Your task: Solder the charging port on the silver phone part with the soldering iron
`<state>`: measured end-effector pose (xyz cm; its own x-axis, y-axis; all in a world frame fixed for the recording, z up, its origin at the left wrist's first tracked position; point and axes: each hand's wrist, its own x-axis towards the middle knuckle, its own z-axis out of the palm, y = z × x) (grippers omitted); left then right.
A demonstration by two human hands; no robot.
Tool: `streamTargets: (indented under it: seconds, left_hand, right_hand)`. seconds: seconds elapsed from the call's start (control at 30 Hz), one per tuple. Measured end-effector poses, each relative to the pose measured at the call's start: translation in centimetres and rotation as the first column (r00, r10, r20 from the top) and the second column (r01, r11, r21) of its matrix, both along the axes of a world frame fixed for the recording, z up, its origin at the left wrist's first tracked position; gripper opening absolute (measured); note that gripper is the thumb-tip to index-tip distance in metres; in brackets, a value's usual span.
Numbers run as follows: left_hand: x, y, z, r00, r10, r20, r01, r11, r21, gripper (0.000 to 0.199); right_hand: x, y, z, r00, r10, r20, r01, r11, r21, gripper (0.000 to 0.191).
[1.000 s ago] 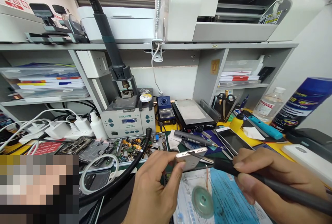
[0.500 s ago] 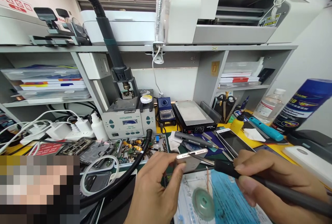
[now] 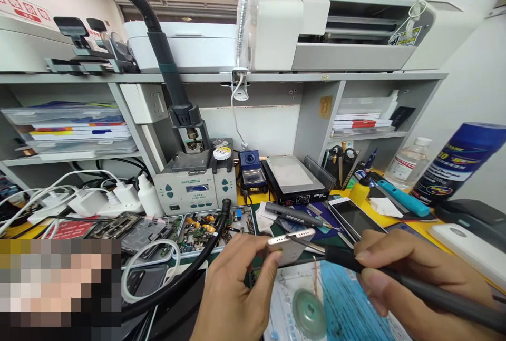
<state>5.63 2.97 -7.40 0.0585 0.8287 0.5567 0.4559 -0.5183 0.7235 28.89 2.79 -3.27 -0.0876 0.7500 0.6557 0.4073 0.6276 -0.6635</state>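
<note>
My left hand (image 3: 241,283) pinches a silver phone (image 3: 291,252) between thumb and fingers, its bottom edge with the port and speaker holes tilted up toward me. In my right hand (image 3: 415,270) is a soldering iron (image 3: 348,257) with a black grip and a thin metal tip, held like a pen. The tip meets the port in the middle of the phone's edge; how deep it goes I cannot tell. Under both hands lie a blue and white printed sheet (image 3: 356,299) and a round green translucent disc (image 3: 309,312).
Behind the phone are a grey pen-shaped tool (image 3: 294,214), a white-framed phone (image 3: 356,217) and a flat heating plate (image 3: 296,175). A rework station (image 3: 193,191) and a tray of small parts (image 3: 201,225) stand left, with a black hose (image 3: 197,267) crossing in front. Bottles stand right.
The view has shifted slightly. Both hands keep their hold, and the tip stays at the phone's port. The small blue station's display went from 298 to 294.
</note>
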Motion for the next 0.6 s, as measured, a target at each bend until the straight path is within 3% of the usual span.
streamTargets:
  seconds: [0.27, 0.43, 0.6]
  left_hand:
    - [0.02, -0.01, 0.01, 1.0, 0.004, -0.006, -0.004, 1.0, 0.008, 0.01]
    - [-0.03, -0.01, 0.01, 1.0, 0.007, -0.008, -0.007, 1.0, 0.013, 0.009]
    - [-0.02, 0.01, -0.01, 1.0, 0.012, -0.012, -0.012, 1.0, 0.014, 0.01]
  right_hand:
    - [-0.52, -0.19, 0.11, 0.999, 0.025, -0.048, -0.028, 0.998, -0.048, 0.028]
    - [-1.0, -0.33, 0.0, 0.988, -0.07, -0.14, 0.061, 0.996, -0.068, 0.02]
    - [-0.28, -0.01, 0.09, 0.999, 0.038, -0.025, -0.039, 0.998, -0.057, 0.03]
